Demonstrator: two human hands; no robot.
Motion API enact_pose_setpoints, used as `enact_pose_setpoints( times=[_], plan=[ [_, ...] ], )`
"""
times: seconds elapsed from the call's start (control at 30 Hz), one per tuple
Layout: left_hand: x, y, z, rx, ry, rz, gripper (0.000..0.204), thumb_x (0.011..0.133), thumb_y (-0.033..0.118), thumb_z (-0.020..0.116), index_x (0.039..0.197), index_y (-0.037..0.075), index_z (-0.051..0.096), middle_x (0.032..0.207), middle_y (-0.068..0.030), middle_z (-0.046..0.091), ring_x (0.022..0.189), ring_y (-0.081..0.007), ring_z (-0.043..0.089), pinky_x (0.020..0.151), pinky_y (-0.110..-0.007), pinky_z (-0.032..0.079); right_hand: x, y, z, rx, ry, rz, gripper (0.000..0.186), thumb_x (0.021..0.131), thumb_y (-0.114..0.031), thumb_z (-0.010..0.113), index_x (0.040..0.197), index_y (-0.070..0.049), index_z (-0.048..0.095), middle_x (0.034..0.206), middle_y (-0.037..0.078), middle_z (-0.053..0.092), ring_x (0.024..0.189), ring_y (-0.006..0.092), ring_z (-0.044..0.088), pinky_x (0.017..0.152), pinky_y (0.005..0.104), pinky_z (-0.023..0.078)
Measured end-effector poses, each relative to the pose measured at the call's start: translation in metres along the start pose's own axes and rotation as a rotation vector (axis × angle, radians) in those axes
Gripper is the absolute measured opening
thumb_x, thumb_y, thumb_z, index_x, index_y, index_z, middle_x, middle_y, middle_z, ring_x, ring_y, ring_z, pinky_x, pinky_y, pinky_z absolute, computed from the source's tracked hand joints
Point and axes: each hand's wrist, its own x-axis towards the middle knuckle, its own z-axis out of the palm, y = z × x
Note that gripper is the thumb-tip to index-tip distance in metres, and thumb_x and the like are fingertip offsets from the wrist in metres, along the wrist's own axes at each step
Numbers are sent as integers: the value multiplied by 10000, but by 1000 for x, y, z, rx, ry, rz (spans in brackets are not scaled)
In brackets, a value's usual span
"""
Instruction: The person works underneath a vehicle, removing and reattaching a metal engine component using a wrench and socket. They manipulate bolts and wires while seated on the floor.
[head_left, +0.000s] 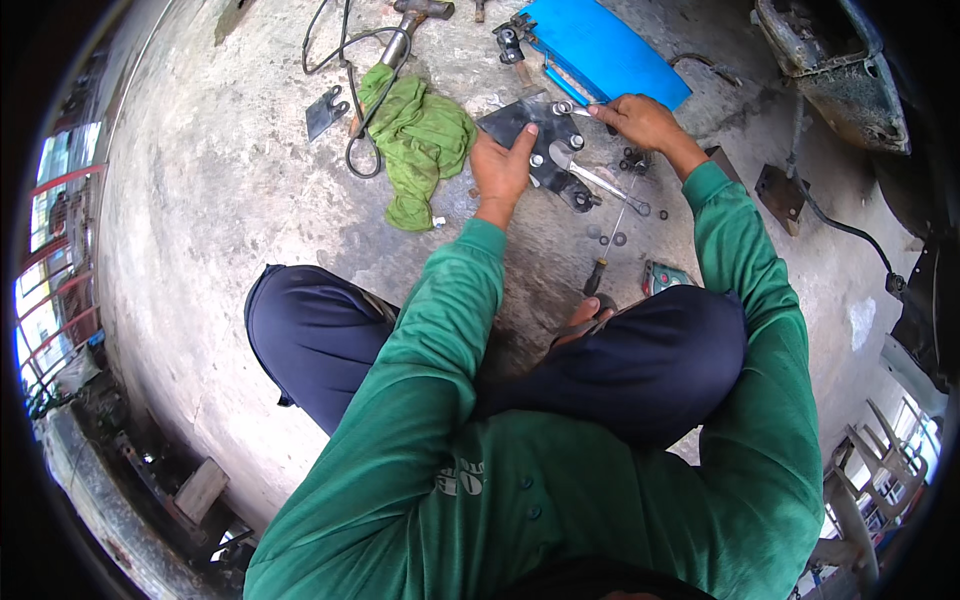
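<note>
My left hand (502,168) is closed on the near-left edge of a dark metal bracket plate (508,122), with the thumb lying on top. Several bolts stand up from the plate. At its far right corner, the ring end of a wrench (566,108) sits at a bolt. My right hand (645,122) grips that wrench by its handle. A larger combination wrench (606,186) lies from the plate toward the right, its open jaw beside a bolt. The plate's underside is hidden.
A green cloth (415,140) lies left of the plate, near a hammer (405,30) and a looped black cable (350,150). A blue panel (600,50) is beyond. Nearer are a screwdriver (596,277), loose nuts (620,239) and a green-red box (665,277).
</note>
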Motion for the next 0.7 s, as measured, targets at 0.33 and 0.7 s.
enact_pose_setpoints(
  times=[0.33, 0.7],
  plan=[
    [-5, 11, -2, 11, -2, -62, 353, 805, 181, 839, 1031, -37, 678, 947, -149, 752, 835, -235, 711, 797, -352, 534, -2, -10, 9, -34, 56, -100, 666, 979, -658, 477, 925, -52, 746, 852, 173, 708, 843, 370, 682, 766, 491, 510],
    [-5, 7, -3, 194, 103, -41, 424, 788, 338, 838, 969, -6, 670, 888, -185, 734, 807, -373, 702, 774, -442, 526, -23, -15, 63, 377, 137, 151, 557, 975, -574, 555, 1067, -63, 758, 958, 172, 732, 922, 344, 695, 826, 455, 511]
  ],
)
